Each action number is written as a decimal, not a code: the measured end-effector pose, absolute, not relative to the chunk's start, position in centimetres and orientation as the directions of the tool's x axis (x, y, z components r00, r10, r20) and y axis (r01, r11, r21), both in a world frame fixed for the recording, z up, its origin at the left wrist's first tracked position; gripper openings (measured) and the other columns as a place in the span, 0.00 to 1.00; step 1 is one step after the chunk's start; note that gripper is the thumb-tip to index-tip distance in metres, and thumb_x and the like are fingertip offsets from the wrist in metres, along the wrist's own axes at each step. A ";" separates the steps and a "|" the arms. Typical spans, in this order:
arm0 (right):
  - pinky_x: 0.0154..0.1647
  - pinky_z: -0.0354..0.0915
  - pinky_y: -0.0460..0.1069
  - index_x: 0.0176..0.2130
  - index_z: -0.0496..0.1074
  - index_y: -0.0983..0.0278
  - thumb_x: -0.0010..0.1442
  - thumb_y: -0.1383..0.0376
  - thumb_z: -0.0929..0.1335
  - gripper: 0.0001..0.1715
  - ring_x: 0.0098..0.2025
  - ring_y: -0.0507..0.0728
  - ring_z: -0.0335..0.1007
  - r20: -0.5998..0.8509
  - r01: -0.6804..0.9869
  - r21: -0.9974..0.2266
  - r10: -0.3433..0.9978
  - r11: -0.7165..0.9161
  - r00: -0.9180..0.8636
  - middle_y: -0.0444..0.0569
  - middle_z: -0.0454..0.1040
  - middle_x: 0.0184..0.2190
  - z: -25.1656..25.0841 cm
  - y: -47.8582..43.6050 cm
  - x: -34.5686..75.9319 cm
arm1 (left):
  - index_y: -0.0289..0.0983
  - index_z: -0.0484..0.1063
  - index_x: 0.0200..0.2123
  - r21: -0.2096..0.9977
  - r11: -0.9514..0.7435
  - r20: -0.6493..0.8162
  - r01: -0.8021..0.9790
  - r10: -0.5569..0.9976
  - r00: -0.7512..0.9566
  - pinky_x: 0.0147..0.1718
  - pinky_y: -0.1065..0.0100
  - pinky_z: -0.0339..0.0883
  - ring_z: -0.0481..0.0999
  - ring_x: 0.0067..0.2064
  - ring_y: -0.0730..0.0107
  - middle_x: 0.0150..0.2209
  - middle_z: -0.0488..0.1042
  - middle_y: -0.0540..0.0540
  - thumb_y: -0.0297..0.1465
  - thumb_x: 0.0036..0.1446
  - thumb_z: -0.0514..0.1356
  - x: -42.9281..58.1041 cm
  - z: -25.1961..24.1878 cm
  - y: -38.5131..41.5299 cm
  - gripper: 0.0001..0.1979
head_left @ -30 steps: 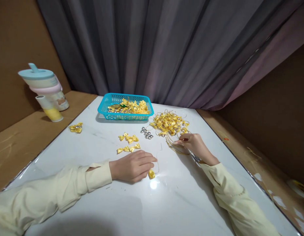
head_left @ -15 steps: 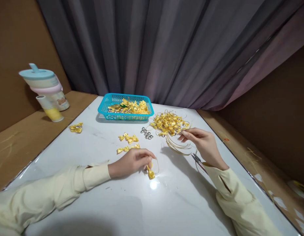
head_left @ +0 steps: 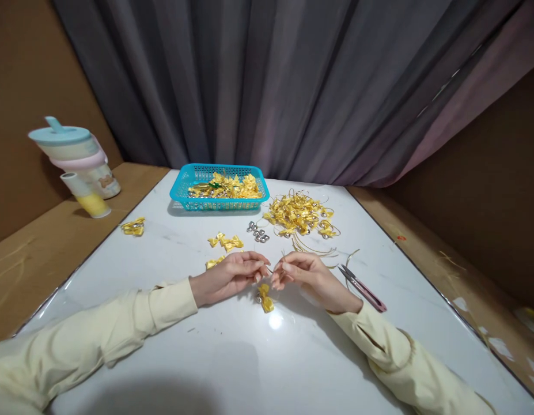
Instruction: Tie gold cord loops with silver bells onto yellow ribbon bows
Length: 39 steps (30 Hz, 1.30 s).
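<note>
Pinching a thin gold cord (head_left: 271,270), seemingly: left hand (head_left: 233,278) and right hand (head_left: 315,280), fingertips nearly meeting. Yellow satin bow (head_left: 265,298) just below, between them; hanging or resting, cannot tell. Cord so fine it could slip those fingertips; loose cords (head_left: 316,252) nearby might snag it.

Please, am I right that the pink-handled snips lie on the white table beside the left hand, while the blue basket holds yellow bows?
Not quite: in the head view, the snips lie beside the right hand instead. They are on the white table, and the blue basket holds yellow bows.
</note>
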State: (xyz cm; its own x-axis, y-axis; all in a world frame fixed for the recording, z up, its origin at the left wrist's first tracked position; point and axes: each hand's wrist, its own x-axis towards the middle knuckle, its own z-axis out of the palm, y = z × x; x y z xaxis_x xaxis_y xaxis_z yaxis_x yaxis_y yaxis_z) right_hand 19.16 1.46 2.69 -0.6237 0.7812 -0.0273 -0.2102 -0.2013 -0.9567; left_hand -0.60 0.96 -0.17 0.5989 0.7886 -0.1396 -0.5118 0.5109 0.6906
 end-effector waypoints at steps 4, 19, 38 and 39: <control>0.24 0.66 0.43 0.34 0.72 0.69 0.55 0.62 0.71 0.11 0.22 0.49 0.72 -0.125 -0.225 -0.896 0.705 -0.382 -0.698 0.47 0.76 0.24 2.7 1.4 19.1 | 0.30 0.72 0.29 0.701 0.524 -0.142 -0.483 0.767 0.626 0.28 0.77 0.62 0.71 0.27 0.78 0.24 0.73 0.47 0.30 0.47 0.68 -0.7 -0.2 1.0 0.10; 0.31 0.60 0.50 0.27 0.71 0.71 0.53 0.65 0.71 0.10 0.25 0.55 0.71 -0.098 -0.169 -0.815 0.418 -0.554 -0.903 0.44 0.68 0.16 2.5 0.4 18.8 | 0.32 0.72 0.19 0.809 0.548 -0.088 -0.211 0.468 0.879 0.27 0.68 0.57 0.65 0.22 0.73 0.18 0.68 0.48 0.40 0.46 0.67 -1.2 0.5 0.1 0.16; 0.35 0.64 0.50 0.27 0.72 0.73 0.53 0.67 0.70 0.08 0.26 0.53 0.70 -0.102 -0.152 -0.819 0.402 -0.553 -0.910 0.49 0.72 0.21 2.3 0.2 18.6 | 0.31 0.73 0.22 0.900 0.434 -0.132 -0.048 0.374 0.918 0.21 0.74 0.57 0.64 0.20 0.78 0.18 0.71 0.48 0.41 0.51 0.64 -1.4 0.4 0.4 0.17; 0.36 0.64 0.50 0.28 0.72 0.73 0.53 0.68 0.70 0.08 0.26 0.53 0.71 -0.101 -0.152 -0.818 0.400 -0.554 -0.911 0.50 0.72 0.22 2.3 0.2 18.6 | 0.31 0.73 0.22 0.895 0.443 -0.138 -0.047 0.375 0.917 0.21 0.74 0.57 0.64 0.19 0.78 0.18 0.71 0.48 0.41 0.51 0.64 -1.4 0.5 0.4 0.17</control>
